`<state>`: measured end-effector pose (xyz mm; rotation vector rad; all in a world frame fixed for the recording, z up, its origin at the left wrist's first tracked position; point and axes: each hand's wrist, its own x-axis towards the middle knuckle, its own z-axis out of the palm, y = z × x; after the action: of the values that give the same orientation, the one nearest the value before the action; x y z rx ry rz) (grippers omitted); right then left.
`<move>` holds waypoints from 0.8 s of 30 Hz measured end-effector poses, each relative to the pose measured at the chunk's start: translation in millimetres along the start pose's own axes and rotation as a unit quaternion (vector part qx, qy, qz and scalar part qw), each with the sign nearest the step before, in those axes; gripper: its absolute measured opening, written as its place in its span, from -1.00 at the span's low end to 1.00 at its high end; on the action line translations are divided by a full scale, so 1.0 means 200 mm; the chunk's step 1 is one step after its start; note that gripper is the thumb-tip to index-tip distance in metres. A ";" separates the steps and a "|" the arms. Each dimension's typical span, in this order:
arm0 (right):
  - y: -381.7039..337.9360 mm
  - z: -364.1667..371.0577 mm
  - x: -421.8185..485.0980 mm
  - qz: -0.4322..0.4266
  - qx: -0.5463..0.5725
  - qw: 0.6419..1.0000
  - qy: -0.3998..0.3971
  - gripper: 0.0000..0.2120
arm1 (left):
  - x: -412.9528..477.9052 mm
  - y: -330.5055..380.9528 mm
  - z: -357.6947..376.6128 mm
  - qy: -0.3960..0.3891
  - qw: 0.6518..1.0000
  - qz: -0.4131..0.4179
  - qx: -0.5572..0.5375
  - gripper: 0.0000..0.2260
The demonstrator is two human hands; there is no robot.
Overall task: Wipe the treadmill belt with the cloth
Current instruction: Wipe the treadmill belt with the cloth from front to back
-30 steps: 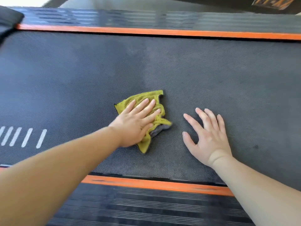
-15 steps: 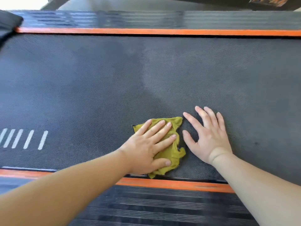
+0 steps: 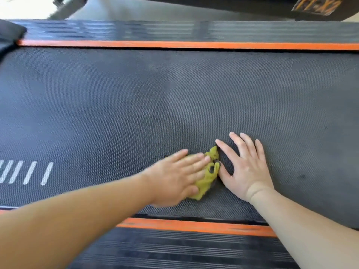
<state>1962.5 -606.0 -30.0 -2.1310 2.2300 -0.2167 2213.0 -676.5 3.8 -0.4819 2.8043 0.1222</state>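
Left grip [image 3: 174, 179]: open flat, fingers straight, pressing the yellow cloth [image 3: 208, 176] onto the treadmill belt [image 3: 174, 94]. Right grip [image 3: 246, 167]: open, fingers spread, palm on the belt, holding nothing, thumb just beside the cloth. Cloth: bunched, between both grips, near the orange strip [image 3: 194, 226].

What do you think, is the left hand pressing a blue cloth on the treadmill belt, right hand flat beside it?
Not blue: the head view shows a yellow-green cloth. The left hand presses it on the treadmill belt, with the right hand flat beside it.
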 end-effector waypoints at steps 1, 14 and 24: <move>0.00 0.00 0.00 0.002 0.001 1.000 0.002 -0.39 | 0.02 -0.08 -0.02 0.009 0.999 -0.046 0.013 -0.40; -0.01 0.00 0.01 0.007 0.005 1.000 0.001 -0.41 | 0.03 -0.02 -0.12 0.079 0.940 -0.141 -0.302 -0.47; -0.01 -0.01 0.00 0.009 0.002 1.000 -0.007 -0.41 | 0.07 -0.03 -0.15 0.055 0.921 -0.303 -0.238 -0.78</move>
<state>1964.2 -605.4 -27.5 -2.1030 2.2390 -0.2046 2194.1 -691.4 26.9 -1.4782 2.5649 0.6617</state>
